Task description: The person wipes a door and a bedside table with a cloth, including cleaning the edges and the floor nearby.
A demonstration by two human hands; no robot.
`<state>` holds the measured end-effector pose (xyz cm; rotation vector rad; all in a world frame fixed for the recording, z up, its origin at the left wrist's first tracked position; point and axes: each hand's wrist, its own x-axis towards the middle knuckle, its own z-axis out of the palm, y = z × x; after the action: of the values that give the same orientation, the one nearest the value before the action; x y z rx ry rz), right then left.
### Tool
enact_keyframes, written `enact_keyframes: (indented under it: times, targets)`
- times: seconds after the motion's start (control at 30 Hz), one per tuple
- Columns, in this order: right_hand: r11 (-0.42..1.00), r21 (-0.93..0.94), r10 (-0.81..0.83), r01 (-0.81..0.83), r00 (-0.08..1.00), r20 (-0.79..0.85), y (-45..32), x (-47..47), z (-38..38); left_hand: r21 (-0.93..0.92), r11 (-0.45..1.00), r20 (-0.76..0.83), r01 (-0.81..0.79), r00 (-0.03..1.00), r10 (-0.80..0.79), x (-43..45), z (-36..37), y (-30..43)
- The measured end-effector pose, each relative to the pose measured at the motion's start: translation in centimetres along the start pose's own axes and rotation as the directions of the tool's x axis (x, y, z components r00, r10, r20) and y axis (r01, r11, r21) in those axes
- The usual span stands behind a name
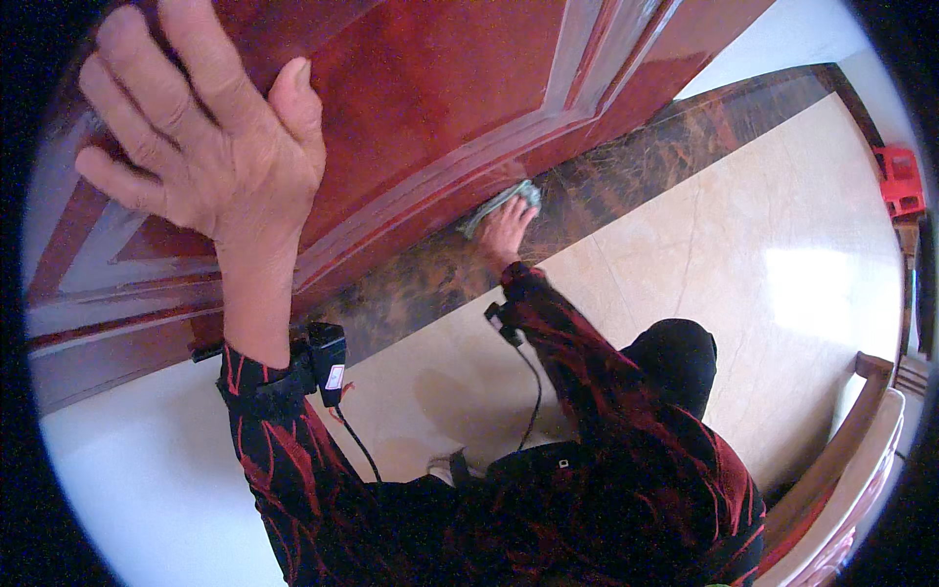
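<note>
In the upper left, my left hand (205, 139) is raised with its fingers apart, palm towards a dark red panelled door (440, 88). It holds nothing that I can see, and whether the palm touches the door cannot be told. Lower down, my right hand (505, 229) has a folded greenish-grey cloth (530, 194) under its fingers. That cloth lies against the bottom edge of the door, just above a dark marbled floor border (411, 293). Part of the cloth is hidden by the hand.
Cream floor tiles (653, 242) extend right of the border. A red plastic stool (901, 180) stands at the far right. Wooden furniture (814, 469) is close by at lower right. Black devices (328, 359) with cables are strapped at both wrists. My knee (675, 359) is bent.
</note>
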<state>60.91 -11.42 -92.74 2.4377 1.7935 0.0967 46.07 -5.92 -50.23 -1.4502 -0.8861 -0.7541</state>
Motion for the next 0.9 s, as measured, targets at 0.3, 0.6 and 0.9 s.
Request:
enact_keyframes:
  times: [0.3,0.6,0.9]
  targets:
    - [0.754,0.095,-0.630,0.650,0.757,-0.173,-9.4,-10.1,1.0,-0.734,0.612,0.525,0.294,0.818,0.236,1.7,-4.7,-1.9]
    - [0.860,0.081,-0.465,0.504,0.839,-0.283,0.7,-4.2,1.9,-0.403,0.699,0.567,0.591,0.760,-0.317,-19.2,-7.3,-0.9]
    - [0.956,0.095,-0.285,0.277,0.955,0.084,5.8,-1.5,1.4,0.629,0.404,0.778,0.665,-0.532,-0.335,-37.7,-17.1,11.6]
